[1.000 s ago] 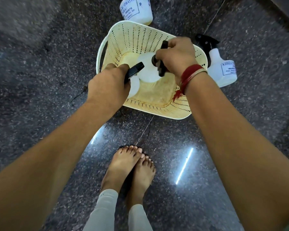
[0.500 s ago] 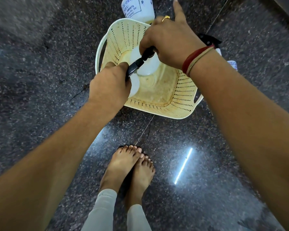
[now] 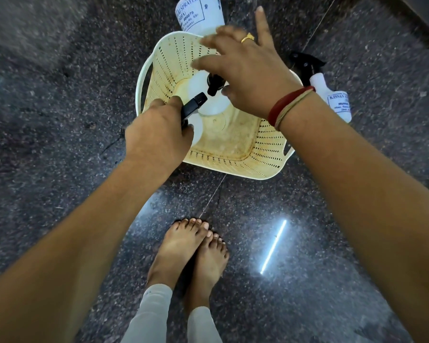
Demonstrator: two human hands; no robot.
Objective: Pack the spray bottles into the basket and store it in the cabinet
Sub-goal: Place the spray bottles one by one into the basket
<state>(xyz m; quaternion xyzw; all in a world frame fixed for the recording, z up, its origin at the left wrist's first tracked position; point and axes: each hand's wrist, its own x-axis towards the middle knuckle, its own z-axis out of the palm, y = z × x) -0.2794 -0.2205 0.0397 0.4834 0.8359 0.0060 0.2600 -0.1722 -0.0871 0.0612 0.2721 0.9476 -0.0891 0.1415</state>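
A cream perforated basket (image 3: pixel 265 154) stands on the dark floor. Two white spray bottles with black trigger heads stand upright inside it. My left hand (image 3: pixel 156 134) grips the near-left bottle (image 3: pixel 196 129) by its trigger head. The second bottle (image 3: pixel 214 105) stands free beside it. Just above that bottle, my right hand (image 3: pixel 245 73) hovers with fingers spread and holds nothing. A third bottle (image 3: pixel 332 95) lies on the floor right of the basket. Behind the basket's far rim stands a fourth bottle (image 3: pixel 198 13).
The floor is polished dark speckled stone (image 3: pixel 60 120) with a thin joint line running toward the basket. My bare feet (image 3: pixel 191 251) stand just in front of the basket. A darker edge (image 3: pixel 421 18) crosses the top right corner.
My right hand has let go of the second bottle's trigger head and lifted, fingers spreading. The bottle now stands alone in the basket. My left hand keeps its grip.
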